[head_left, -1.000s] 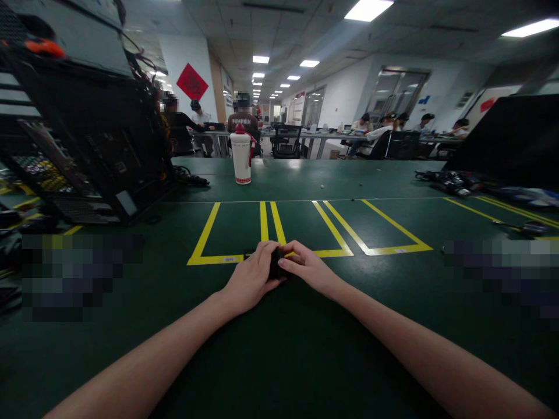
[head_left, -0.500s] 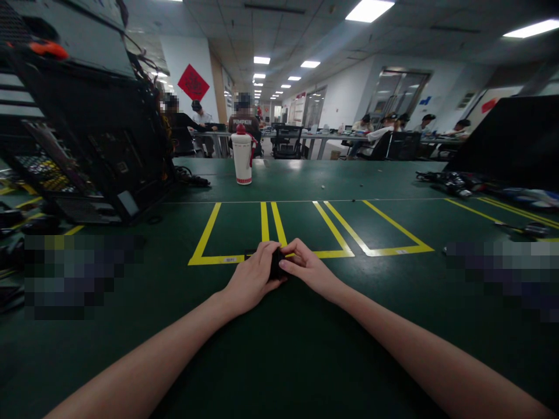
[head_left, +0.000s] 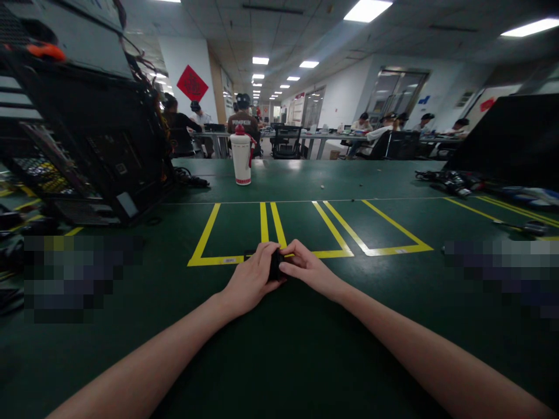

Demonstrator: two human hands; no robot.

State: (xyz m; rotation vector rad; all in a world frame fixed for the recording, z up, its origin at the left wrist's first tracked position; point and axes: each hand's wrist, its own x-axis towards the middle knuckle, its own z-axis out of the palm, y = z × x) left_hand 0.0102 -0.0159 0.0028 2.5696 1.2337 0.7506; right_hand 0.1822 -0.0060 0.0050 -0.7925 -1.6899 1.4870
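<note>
Between my two hands is a small black object [head_left: 275, 265], mostly covered by fingers; its kind does not show. My left hand [head_left: 252, 273] wraps around its left side, thumb at the near edge and fingers over the top. From the right, my right hand [head_left: 308, 269] pinches the object's right side with thumb and bent forefinger. Both hands are low over the green table [head_left: 283, 349], at the near edge of the yellow tape marks [head_left: 218, 261]. A dark part of the object, or another dark piece, pokes out beyond my left fingers.
A white cup with a red lid [head_left: 241, 157] stands farther back. On the left is an open black computer case [head_left: 87, 139] with cables beside it. A dark panel [head_left: 510, 134] and loose cables [head_left: 454, 181] are at the right. Several people sit at tables behind.
Both hands keep their hold on the black object, which looks slightly turned at its right side. The view has shifted very slightly.
</note>
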